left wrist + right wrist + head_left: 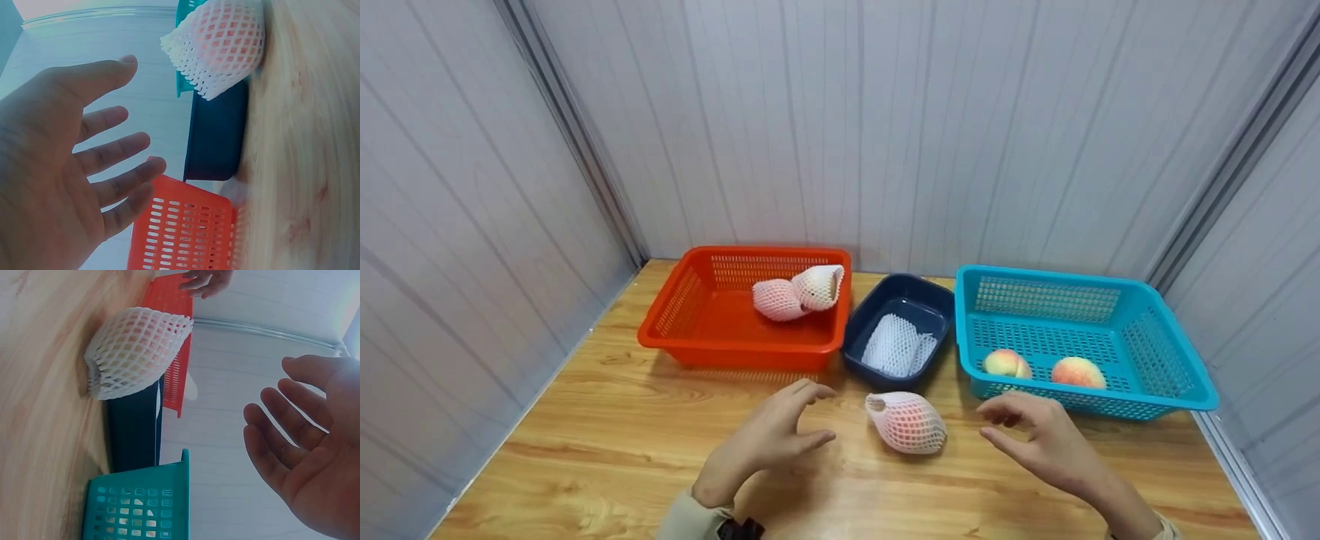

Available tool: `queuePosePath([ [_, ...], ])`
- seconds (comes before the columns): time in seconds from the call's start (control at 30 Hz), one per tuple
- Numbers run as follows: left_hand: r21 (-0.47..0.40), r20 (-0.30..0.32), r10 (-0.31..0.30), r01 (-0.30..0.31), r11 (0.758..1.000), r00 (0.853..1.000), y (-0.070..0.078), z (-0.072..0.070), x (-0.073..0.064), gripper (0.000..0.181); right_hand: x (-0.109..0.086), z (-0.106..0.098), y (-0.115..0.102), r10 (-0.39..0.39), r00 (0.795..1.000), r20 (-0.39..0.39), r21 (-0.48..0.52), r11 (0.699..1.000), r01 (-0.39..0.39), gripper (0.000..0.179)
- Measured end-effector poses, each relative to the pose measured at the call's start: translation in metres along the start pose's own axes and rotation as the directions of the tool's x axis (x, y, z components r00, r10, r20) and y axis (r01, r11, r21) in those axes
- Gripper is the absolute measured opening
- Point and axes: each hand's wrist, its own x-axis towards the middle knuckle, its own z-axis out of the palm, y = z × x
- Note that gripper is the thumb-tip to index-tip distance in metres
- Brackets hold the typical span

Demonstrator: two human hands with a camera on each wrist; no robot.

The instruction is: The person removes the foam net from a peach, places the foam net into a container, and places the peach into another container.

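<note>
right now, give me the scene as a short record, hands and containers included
left hand: empty, left of the netted fruit, apart from it
right hand: empty, right of that fruit, apart from it
netted fruit: lying on the wooden table
red basket: two net-wrapped fruits
dark blue tray: white netting
turquoise basket: two bare peaches

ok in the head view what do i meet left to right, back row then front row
Back: orange-red basket → navy tray → turquoise basket. Front: left hand → peach in foam net → right hand.
</note>
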Motion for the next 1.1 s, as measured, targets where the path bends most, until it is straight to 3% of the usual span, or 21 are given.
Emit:
queuePosePath([
  [0.17,0.012,0.000,0.039,-0.039,0.999,0.999,0.004,0.006,0.010,0.048,0.001,-0.002,0.004,-0.005,0.999,0.036,0.020,1.000,0.004,0.016],
  [0.43,-0.051,-0.062,0.182,-0.186,0.981,0.981,0.011,0.034,0.028,0.039,-0.005,0.006,0.016,0.025,0.990,0.141,0.077,0.996,-0.036,0.015],
  [0.57,0.068,-0.109,0.253,-0.246,0.967,0.961,0.023,0.049,0.040,0.035,-0.009,0.010,0.023,0.064,0.980,0.189,0.083,0.993,-0.081,0.012],
  [0.67,0.264,-0.135,0.361,-0.318,0.911,0.923,0.034,0.060,0.052,0.030,-0.010,0.013,0.027,0.080,0.975,0.209,0.083,0.992,-0.099,0.011],
  [0.73,0.396,-0.110,0.436,-0.363,0.843,0.893,0.040,0.067,0.058,0.031,-0.010,0.015,0.028,0.085,0.970,0.226,0.089,0.990,-0.108,0.012],
  [0.8,0.484,-0.042,0.482,-0.404,0.776,0.875,0.046,0.073,0.062,0.034,-0.010,0.017,0.029,0.092,0.965,0.244,0.092,0.989,-0.117,0.013],
  [0.83,0.512,-0.001,0.486,-0.417,0.751,0.874,0.048,0.077,0.064,0.040,-0.011,0.018,0.029,0.095,0.963,0.251,0.088,0.989,-0.121,0.015],
  [0.9,0.535,0.069,0.470,-0.430,0.727,0.880,0.050,0.082,0.066,0.054,-0.011,0.020,0.029,0.110,0.959,0.263,0.085,0.987,-0.136,0.022],
  [1.0,0.556,0.117,0.422,-0.412,0.722,0.899,0.049,0.089,0.070,0.068,-0.012,0.024,0.031,0.113,0.958,0.265,0.080,0.987,-0.139,0.033],
  [1.1,0.594,0.110,0.368,-0.358,0.720,0.923,0.046,0.094,0.071,0.066,-0.014,0.029,0.034,0.098,0.959,0.265,0.089,0.988,-0.125,0.040],
])
